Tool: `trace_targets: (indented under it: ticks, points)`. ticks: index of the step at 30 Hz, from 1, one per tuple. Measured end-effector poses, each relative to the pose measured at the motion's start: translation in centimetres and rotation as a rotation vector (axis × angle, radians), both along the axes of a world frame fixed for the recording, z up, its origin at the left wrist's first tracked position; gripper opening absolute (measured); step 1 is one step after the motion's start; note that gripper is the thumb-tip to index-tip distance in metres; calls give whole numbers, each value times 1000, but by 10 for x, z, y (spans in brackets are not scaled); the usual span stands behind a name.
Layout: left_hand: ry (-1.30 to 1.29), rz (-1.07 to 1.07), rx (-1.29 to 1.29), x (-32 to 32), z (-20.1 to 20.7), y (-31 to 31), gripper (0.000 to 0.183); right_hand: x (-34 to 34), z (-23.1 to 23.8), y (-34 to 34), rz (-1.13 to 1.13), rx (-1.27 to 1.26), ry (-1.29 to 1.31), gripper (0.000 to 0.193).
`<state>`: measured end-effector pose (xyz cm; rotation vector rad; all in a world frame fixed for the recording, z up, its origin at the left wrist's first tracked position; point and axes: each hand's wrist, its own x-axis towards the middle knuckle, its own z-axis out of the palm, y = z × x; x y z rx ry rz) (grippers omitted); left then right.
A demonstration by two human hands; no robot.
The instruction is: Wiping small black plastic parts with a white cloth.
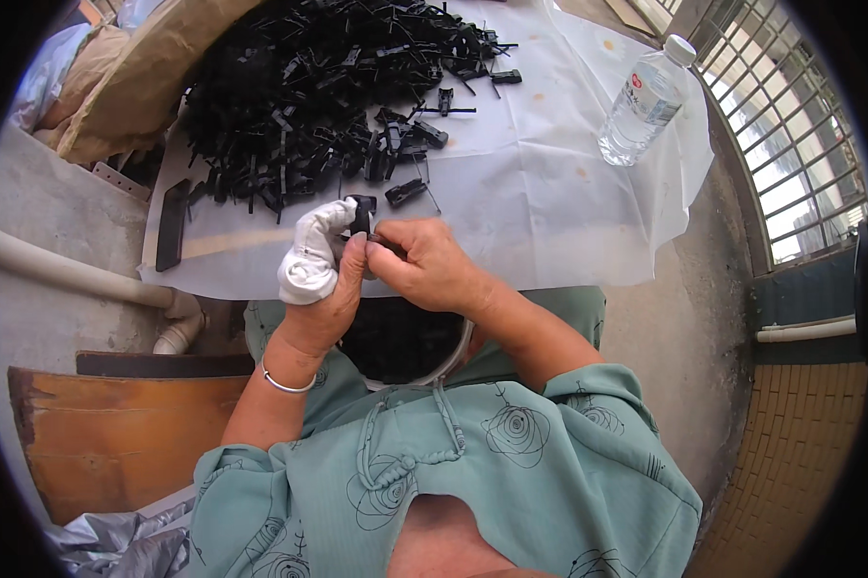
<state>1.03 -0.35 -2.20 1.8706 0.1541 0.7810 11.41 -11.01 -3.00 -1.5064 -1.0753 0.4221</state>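
My left hand [323, 252], its fingers in a white glove and its thumb bare, grips a small black plastic part [363, 212] upright at the table's near edge. Against the left thumb, my right hand [422, 258] is closed in a pinch on the lower end of the same part; what lies between the fingertips is mostly hidden. Just beyond the hands, a similar black part with a thin prong [407, 193] lies loose. A big heap of such black parts [318, 87] covers the far left of the table. Below my hands, a round white-rimmed container [461, 349] with a dark inside sits at my lap.
White plastic sheeting [569, 222] covers the table. A clear water bottle [643, 104] stands at the back right, near a barred window [790, 125]. A flat dark strip [172, 225] lies on the left edge. Left are a pale pipe [77, 265] and a wooden board [126, 438].
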Motion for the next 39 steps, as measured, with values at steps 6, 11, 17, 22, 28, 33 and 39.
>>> trace_targets:
  ticks: [6,11,17,22,28,33,39]
  points:
    - [20,-111,-347,-1,-2,-1,24,8,6,-8,94,126,-303,24]
    - [296,-122,-360,-13,13,3,22,8,-2,0,-274,246,-383,34]
    - [401,-218,-401,-18,30,0,28,3,3,2,-136,16,-55,38]
    - [325,-6,-320,-17,8,5,30,2,7,-3,25,72,-176,25]
    - [322,46,-168,-19,11,0,29,-1,8,0,118,-7,-143,21]
    - [212,76,64,-18,1,-1,28,-8,-4,6,77,-12,-17,23]
    - [136,61,76,-20,3,-3,30,-7,-3,5,123,6,99,23]
